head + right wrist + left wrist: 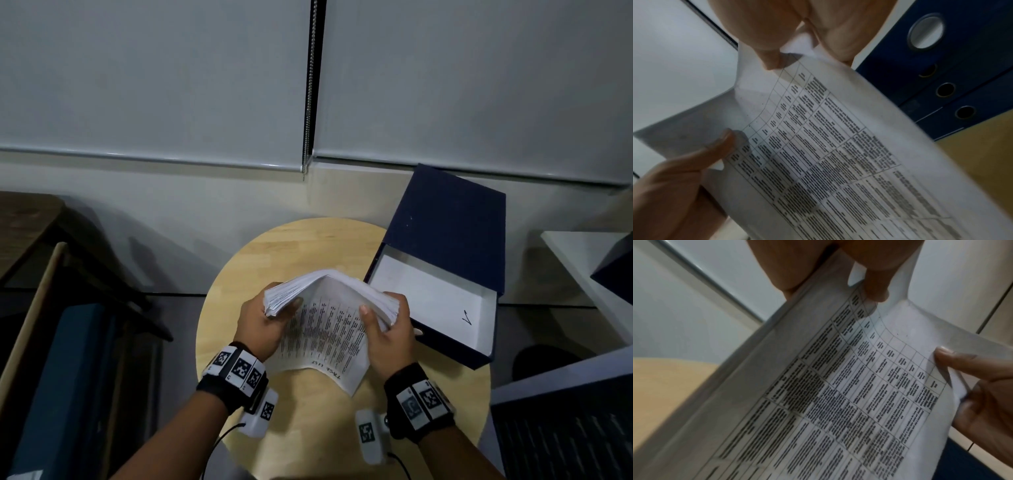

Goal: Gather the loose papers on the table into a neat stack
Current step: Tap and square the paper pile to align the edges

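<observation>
A thick stack of printed papers (pixel 325 318) is held up over the round wooden table (pixel 301 246), bowed upward in the middle with its near edge hanging down. My left hand (pixel 265 325) grips the stack's left edge, thumb on the printed face. My right hand (pixel 387 325) grips the right edge the same way. In the left wrist view the table-printed sheet (pixel 838 394) fills the frame, with my left hand's fingers (pixel 869 272) at its top and the right thumb at the right. The right wrist view shows the same sheet (pixel 828 146) pinched by my right hand (pixel 777 40).
An open dark blue box file (pixel 445 260) with a white inside lies at the table's right side, overhanging the edge. Its spine with round holes (pixel 941 65) is close behind my right hand. A dark chair (pixel 68 342) stands left; white furniture (pixel 582 253) stands right.
</observation>
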`<state>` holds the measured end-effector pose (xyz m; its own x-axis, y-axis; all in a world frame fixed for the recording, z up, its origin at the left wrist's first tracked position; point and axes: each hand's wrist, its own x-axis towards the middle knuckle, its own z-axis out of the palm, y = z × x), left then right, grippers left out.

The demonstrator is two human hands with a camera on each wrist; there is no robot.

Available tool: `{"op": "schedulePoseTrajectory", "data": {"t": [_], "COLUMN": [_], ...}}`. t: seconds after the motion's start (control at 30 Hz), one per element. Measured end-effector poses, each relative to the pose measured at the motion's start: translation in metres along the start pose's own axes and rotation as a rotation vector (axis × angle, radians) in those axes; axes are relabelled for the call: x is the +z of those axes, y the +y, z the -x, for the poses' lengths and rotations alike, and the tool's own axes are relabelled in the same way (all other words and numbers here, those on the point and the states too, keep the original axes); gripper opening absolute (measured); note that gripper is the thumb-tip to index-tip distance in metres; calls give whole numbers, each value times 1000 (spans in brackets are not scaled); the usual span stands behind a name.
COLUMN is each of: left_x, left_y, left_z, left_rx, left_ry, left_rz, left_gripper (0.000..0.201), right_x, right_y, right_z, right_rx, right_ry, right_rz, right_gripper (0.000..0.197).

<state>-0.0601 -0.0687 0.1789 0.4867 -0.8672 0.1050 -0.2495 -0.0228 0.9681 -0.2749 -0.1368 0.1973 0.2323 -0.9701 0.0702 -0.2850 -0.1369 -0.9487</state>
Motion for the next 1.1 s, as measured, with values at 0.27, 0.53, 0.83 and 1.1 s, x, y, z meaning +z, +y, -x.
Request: {"op": "schedulePoseTrajectory", "data": {"t": [0.27, 0.53, 0.83, 1.1], "left_x": [-4, -12, -11, -15], "left_y": [-25, -25, -24, -17], "left_z": [19, 23, 12, 11], "left_rx": [-86, -117, -160, -163], "left_ry": [29, -9, 7, -24], "left_rz": [-19, 1, 75, 100], "left_gripper": [41, 31, 45, 32], "right_x": [24, 14, 5, 23], "right_y": [28, 18, 4, -70], "right_z": [17, 14, 9, 21], "right_rx": [91, 128, 61, -683], "right_ry": [-66, -113, -112, 23], "right_rz": [94, 72, 82, 417], "right_gripper": [37, 39, 38, 74]}}
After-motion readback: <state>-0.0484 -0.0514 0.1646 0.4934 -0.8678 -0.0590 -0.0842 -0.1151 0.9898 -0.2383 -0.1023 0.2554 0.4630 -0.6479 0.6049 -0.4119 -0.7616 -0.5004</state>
